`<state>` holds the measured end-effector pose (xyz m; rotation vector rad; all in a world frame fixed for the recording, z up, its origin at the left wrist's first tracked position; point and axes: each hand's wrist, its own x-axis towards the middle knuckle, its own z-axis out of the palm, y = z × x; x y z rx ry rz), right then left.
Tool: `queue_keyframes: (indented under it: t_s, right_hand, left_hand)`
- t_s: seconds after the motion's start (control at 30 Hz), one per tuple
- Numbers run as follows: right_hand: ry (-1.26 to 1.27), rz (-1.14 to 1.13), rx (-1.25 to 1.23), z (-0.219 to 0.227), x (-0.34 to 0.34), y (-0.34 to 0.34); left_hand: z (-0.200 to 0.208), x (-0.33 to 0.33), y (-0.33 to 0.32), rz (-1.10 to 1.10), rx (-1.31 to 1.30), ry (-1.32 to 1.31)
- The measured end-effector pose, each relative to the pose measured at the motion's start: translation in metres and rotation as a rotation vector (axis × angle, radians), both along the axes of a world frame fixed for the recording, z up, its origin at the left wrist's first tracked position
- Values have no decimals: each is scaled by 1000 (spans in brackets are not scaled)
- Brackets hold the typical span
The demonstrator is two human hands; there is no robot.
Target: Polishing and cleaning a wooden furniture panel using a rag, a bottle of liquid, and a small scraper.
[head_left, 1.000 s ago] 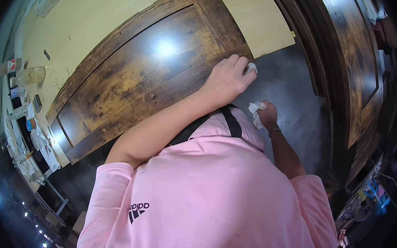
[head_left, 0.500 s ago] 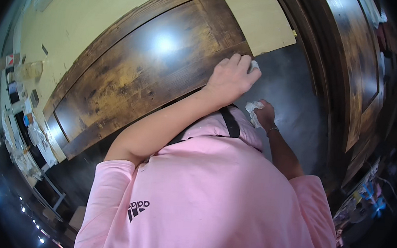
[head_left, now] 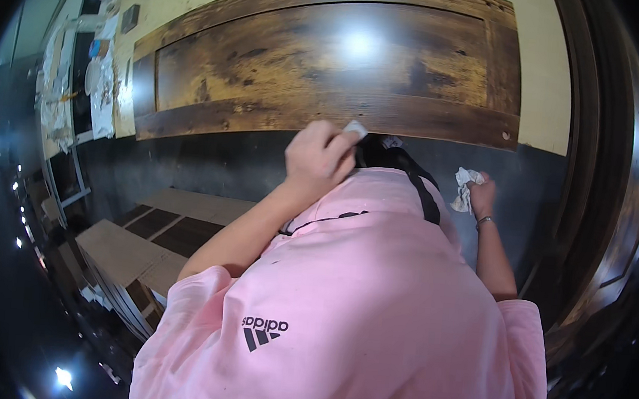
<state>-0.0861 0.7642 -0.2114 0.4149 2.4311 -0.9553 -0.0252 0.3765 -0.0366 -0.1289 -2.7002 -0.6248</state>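
A dark-stained wooden panel door (head_left: 308, 56), with a framed, recessed centre and a glossy highlight, lies in front of me. Along its near edge, around the middle, my left hand (head_left: 316, 153) is closed on a small whitish pad (head_left: 356, 130). Pinched fingers hide part of that pad, and its exact kind does not show. Off to the right, below the door's near right corner, my right hand (head_left: 483, 196) grips a crumpled white cloth (head_left: 464, 187). The cloth hangs over the dark floor, apart from the door.
A pale yellow board (head_left: 546, 82) lies under the door. Dark wooden panels (head_left: 613, 185) stand along the right side. At the left are a small grey block (head_left: 130, 19) and crumpled plastic sheeting (head_left: 101, 100). Flat brown cardboard (head_left: 124, 252) sits at lower left.
My view has turned, so the door lies straighter across it. My left hand has moved left along the near edge, away from the right corner. My right hand is farther from my left.
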Motion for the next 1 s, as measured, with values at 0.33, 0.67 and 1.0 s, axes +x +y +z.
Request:
queue_keyframes:
  t_s: [0.33,0.67,1.0]
  right_hand:
    - [176,16,44,53,-17,-25]
    - [940,129,56,202,-41,-143]
    - [1103,629,278,160,-60,-195]
  left_hand:
    - [-15,80,-137,525,-99,6]
    - [0,71,-182,788,517,265]
    - [-16,12,-129,461,540,166]
